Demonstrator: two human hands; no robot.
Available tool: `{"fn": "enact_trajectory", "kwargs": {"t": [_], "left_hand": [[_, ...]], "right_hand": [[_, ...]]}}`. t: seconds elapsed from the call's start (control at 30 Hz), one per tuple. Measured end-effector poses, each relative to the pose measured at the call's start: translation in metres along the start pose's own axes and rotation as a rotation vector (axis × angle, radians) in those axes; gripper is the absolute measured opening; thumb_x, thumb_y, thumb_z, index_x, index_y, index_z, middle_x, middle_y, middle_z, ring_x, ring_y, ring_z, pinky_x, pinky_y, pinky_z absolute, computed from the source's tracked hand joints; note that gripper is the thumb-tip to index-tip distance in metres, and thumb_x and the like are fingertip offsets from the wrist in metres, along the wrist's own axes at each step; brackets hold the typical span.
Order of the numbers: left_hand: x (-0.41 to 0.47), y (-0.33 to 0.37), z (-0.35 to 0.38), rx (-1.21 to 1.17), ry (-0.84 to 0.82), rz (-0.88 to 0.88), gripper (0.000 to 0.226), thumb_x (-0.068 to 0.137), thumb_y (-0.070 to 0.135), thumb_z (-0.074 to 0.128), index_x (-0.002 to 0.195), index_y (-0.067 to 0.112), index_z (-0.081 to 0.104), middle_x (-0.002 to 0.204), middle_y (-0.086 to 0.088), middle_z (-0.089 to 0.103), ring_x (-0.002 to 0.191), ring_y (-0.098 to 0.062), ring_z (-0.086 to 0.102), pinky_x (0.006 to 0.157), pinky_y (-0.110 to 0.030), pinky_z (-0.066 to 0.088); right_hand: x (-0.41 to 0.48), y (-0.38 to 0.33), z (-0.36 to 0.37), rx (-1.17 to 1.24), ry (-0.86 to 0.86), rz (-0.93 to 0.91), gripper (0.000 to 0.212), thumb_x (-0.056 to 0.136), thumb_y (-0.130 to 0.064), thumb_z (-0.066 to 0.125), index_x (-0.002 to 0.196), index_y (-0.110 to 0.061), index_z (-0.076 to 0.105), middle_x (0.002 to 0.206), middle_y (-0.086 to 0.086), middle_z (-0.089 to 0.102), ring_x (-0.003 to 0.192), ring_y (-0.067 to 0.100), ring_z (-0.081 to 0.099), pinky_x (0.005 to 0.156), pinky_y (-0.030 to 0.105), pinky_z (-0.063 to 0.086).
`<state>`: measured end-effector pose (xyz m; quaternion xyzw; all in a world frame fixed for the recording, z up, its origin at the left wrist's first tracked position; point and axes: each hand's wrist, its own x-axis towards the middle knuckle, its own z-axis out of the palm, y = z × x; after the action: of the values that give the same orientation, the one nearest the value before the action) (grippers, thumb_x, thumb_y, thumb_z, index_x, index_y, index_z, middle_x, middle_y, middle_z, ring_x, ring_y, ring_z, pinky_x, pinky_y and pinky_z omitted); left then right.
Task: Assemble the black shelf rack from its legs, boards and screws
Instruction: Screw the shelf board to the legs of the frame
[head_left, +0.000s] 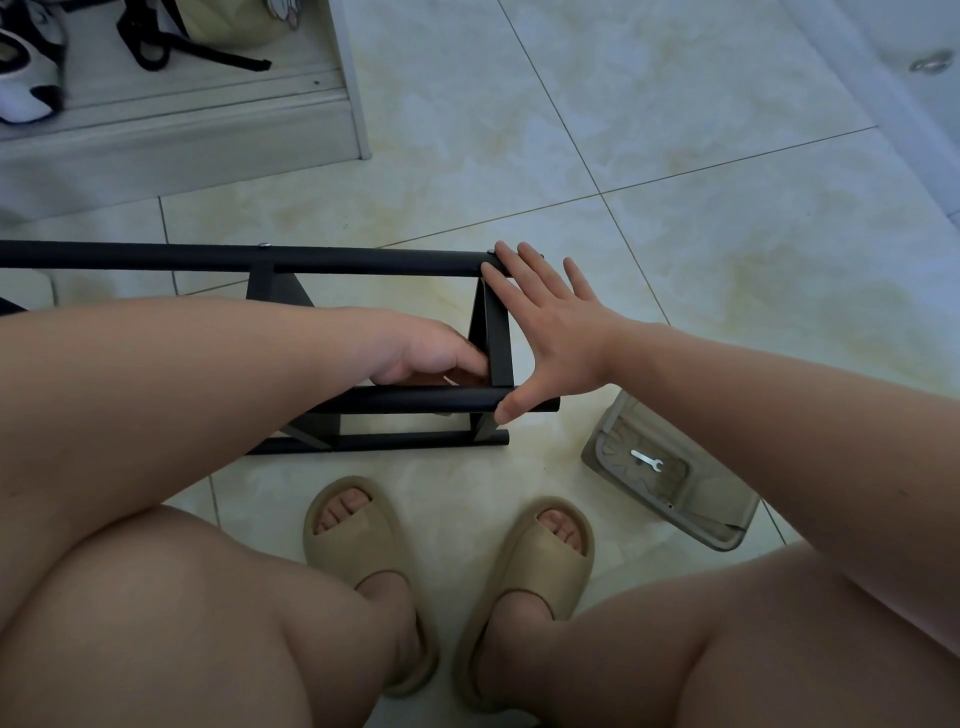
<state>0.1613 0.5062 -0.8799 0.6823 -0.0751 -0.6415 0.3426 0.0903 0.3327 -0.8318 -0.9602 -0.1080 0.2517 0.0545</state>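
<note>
The black shelf rack (363, 258) lies on its side on the tiled floor in front of me, its long legs running left to right with boards fixed between them. My right hand (556, 332) is spread flat over the rack's right end, fingers on the far leg and thumb on the near leg (426, 400). My left hand (431, 353) reaches inside the frame with its fingers curled against the end board (496, 332); what they hold is hidden. A silver screw head (265, 246) shows on the far leg.
A beige tray (727, 506) with a small silver wrench (645, 460) lies on the floor to the right. A low cabinet shelf (208, 109) with shoes and a bag stands at the back left. My knees and sandalled feet (447, 545) fill the foreground.
</note>
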Motion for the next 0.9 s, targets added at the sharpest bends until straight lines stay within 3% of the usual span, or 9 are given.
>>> {"fn": "enact_trajectory", "kwargs": {"t": [0.23, 0.43, 0.6, 0.7, 0.9], "left_hand": [[0.0007, 0.0026, 0.0028, 0.028, 0.087, 0.063, 0.015, 0.090, 0.009, 0.063, 0.102, 0.007, 0.071, 0.077, -0.004, 0.074, 0.072, -0.021, 0.067, 0.071, -0.027, 0.050], [-0.0021, 0.0028, 0.0014, -0.047, 0.020, 0.045, 0.018, 0.092, 0.007, 0.060, 0.108, 0.011, 0.069, 0.085, -0.005, 0.073, 0.086, -0.025, 0.066, 0.085, -0.034, 0.049], [-0.0025, 0.0012, 0.0016, 0.027, -0.005, -0.008, 0.014, 0.094, 0.023, 0.061, 0.101, 0.018, 0.072, 0.081, 0.004, 0.074, 0.079, -0.016, 0.068, 0.077, -0.032, 0.055], [0.0000, 0.0018, 0.0029, 0.023, 0.046, 0.035, 0.017, 0.092, 0.016, 0.063, 0.106, 0.012, 0.071, 0.079, -0.001, 0.074, 0.071, -0.019, 0.067, 0.072, -0.029, 0.053], [-0.0005, 0.0043, 0.0026, -0.038, 0.032, 0.048, 0.011, 0.091, 0.006, 0.061, 0.095, 0.012, 0.069, 0.082, -0.005, 0.074, 0.076, -0.021, 0.068, 0.073, -0.028, 0.052]], "right_hand": [[0.0003, 0.0001, 0.0003, -0.003, 0.001, 0.000, 0.156, 0.048, -0.098, 0.058, 0.158, -0.022, -0.022, 0.163, -0.003, -0.034, 0.149, 0.018, -0.034, 0.122, 0.054, -0.015], [0.0004, -0.0001, 0.0006, 0.000, 0.004, -0.001, 0.156, 0.049, -0.097, 0.060, 0.159, -0.022, -0.021, 0.163, -0.003, -0.034, 0.149, 0.018, -0.034, 0.123, 0.055, -0.014], [-0.0003, -0.0006, -0.0003, 0.000, 0.001, 0.003, 0.156, 0.049, -0.097, 0.061, 0.159, -0.022, -0.021, 0.163, -0.003, -0.034, 0.149, 0.017, -0.034, 0.123, 0.055, -0.014], [-0.0008, -0.0011, -0.0007, -0.007, 0.003, 0.003, 0.155, 0.051, -0.096, 0.062, 0.159, -0.021, -0.021, 0.163, -0.003, -0.034, 0.149, 0.018, -0.033, 0.123, 0.055, -0.014], [-0.0013, -0.0014, -0.0014, 0.000, 0.000, 0.000, 0.155, 0.051, -0.095, 0.061, 0.159, -0.021, -0.021, 0.163, -0.003, -0.034, 0.149, 0.018, -0.033, 0.123, 0.054, -0.014]]}}
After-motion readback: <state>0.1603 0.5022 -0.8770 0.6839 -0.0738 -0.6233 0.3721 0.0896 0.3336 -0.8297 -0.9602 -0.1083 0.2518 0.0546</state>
